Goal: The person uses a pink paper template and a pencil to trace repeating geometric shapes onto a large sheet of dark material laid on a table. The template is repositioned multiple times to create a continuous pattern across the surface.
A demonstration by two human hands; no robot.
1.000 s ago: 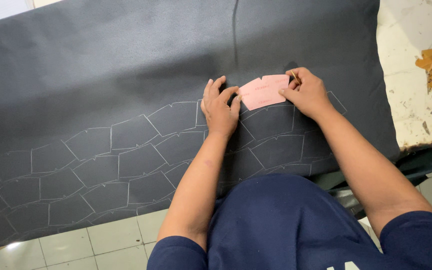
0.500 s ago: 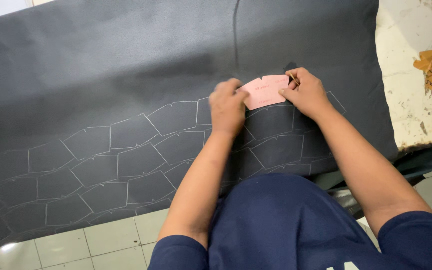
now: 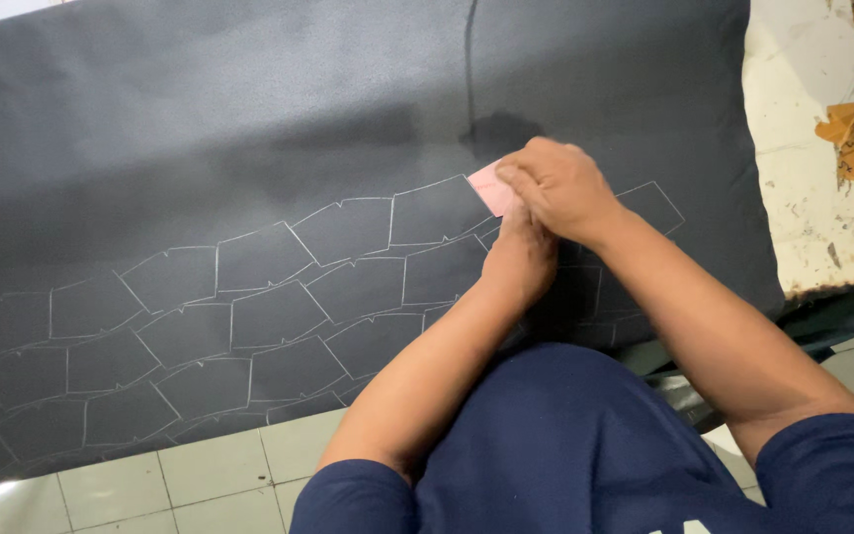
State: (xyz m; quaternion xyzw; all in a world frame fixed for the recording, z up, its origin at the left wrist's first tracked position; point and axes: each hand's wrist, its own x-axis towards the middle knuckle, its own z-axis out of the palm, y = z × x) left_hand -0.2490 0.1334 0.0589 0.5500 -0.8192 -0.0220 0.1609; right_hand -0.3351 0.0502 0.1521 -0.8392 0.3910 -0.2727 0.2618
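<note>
Hands stay flat: our left hand [image 3: 518, 259] presses the pink card [image 3: 487, 186]; our right hand [image 3: 560, 188], maybe curled on a marker, traces slowly.

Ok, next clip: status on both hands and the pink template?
Right hand over left hand, both pressing pink template on dark sheet. Template mostly hidden. Traced outlines alongside; nothing obstructing.

The person wears a navy blue short-sleeved shirt; both forearms are bare, without watch or rings.
</note>
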